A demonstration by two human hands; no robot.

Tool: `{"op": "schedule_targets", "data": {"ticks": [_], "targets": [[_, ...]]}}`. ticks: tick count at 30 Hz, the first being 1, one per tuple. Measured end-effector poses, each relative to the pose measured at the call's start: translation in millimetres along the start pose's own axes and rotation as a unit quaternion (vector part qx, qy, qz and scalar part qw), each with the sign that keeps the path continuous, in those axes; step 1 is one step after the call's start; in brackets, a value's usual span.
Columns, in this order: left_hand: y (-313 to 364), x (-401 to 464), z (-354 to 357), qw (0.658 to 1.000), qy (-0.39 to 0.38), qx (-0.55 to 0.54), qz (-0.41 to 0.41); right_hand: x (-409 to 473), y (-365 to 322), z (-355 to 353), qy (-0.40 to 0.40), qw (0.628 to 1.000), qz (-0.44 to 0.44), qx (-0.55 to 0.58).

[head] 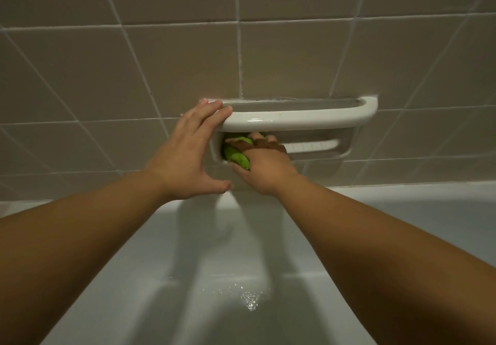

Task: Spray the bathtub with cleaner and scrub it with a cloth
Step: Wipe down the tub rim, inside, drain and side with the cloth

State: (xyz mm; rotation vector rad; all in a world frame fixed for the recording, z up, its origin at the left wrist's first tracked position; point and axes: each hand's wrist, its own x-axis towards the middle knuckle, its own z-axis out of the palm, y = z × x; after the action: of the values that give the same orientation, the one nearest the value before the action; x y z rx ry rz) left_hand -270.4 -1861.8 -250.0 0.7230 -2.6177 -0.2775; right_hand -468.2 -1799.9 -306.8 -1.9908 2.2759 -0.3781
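Here the right hand (pixel 264 164) grips the green cloth (pixel 236 154) inside the soap dish (pixel 300 119) recess; the left hand (pixel 188 154), fingers straight, braces its left end. Probably best: firm short strokes into corners.

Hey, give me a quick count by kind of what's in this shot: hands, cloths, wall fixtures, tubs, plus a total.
Hands: 2, left hand and right hand
Cloths: 1, green cloth
Wall fixtures: 1, white soap dish
Tubs: 1, bathtub
Total: 5
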Motion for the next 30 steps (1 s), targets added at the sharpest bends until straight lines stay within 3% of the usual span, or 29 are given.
{"op": "schedule_targets", "data": {"ticks": [3, 9, 17, 20, 26, 30], "targets": [[3.9, -0.1, 3.0, 1.000, 0.020, 0.005, -0.007, -17.5, 31.2, -8.6, -0.014, 1.000, -0.007, -0.009], [9.8, 1.4, 9.0, 0.999, 0.036, 0.009, -0.031, -55.3, 107.0, -36.5, 0.011, 0.994, 0.067, -0.090], [22.0, 1.8, 2.1, 0.998, 0.001, 0.015, -0.066, -97.2, 109.3, -52.8, 0.042, 0.998, 0.044, -0.030], [24.8, 2.8, -4.0, 0.996, -0.037, 0.014, -0.085, -135.9, 120.0, -64.2, 0.090, 0.995, 0.030, -0.003], [28.4, 3.9, -7.6, 0.993, -0.057, 0.002, -0.098, -144.7, 141.0, -121.2, 0.280, 0.958, 0.056, 0.036], [41.4, 5.2, -8.0, 0.990, -0.069, 0.008, -0.121, -92.1, 116.2, -132.0, 0.250, 0.963, 0.094, 0.021]]}}
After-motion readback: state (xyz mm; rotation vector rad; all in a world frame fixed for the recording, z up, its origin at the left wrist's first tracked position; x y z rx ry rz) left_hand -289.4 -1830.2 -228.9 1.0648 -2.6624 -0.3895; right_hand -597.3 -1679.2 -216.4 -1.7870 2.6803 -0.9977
